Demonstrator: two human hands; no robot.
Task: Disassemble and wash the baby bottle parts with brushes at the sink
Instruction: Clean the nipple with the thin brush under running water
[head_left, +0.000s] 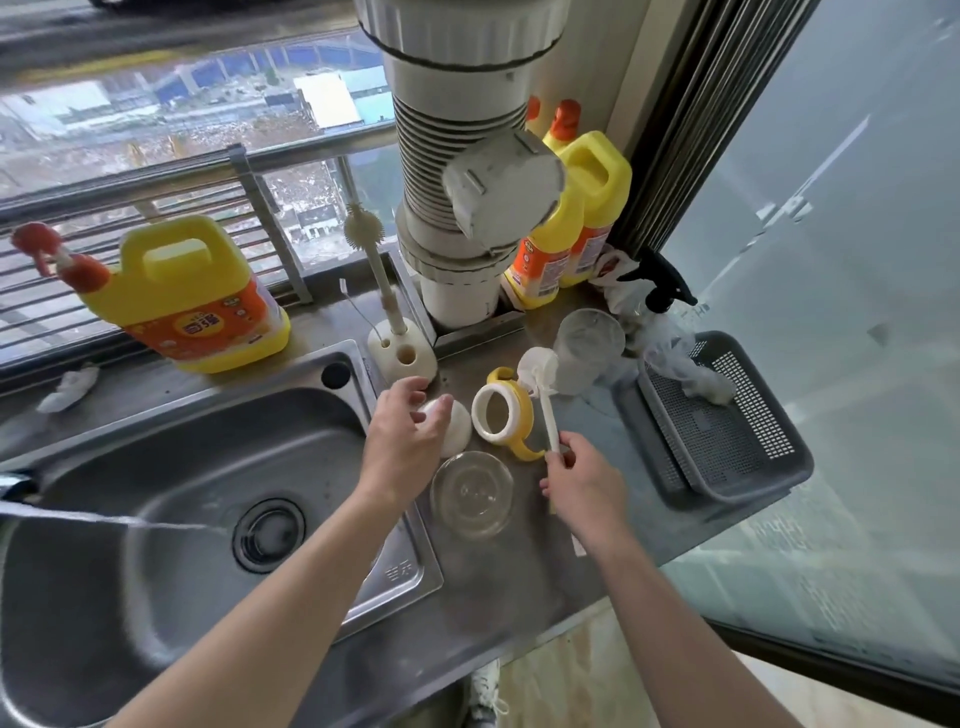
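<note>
Stainless steel forms the biggest thing here, the sink basin (182, 467), with a thin stream of water (156, 524) running across it. Every place below is given from that sink.

The steel tabletop (519, 571) runs off to its right. Farthest right of the sink on it sits a grey slotted plastic basket (727, 431), probably meant for the washed parts. Behind the sink stands a big yellow detergent jug (192, 296).

Just right of the sink the bottle's parts lie separate, so disassembly looks done:
- a clear bottle body (587, 348), farther right and back
- a clear domed cap (471, 493), at the near side
- a white collar ring with yellow handles (501, 415) between them, with its opening tipped toward the sink

The right hand (582, 483) is closed around the near end of a long white bottle brush (546, 415). Its long axis runs away from the person, head at the far end by the bottle body, likely a ready-to-scrub grip.

The left hand (405, 436) curls over a white rounded soft piece (460, 431) by the sink's rim, seemingly picking it up for washing.
</note>
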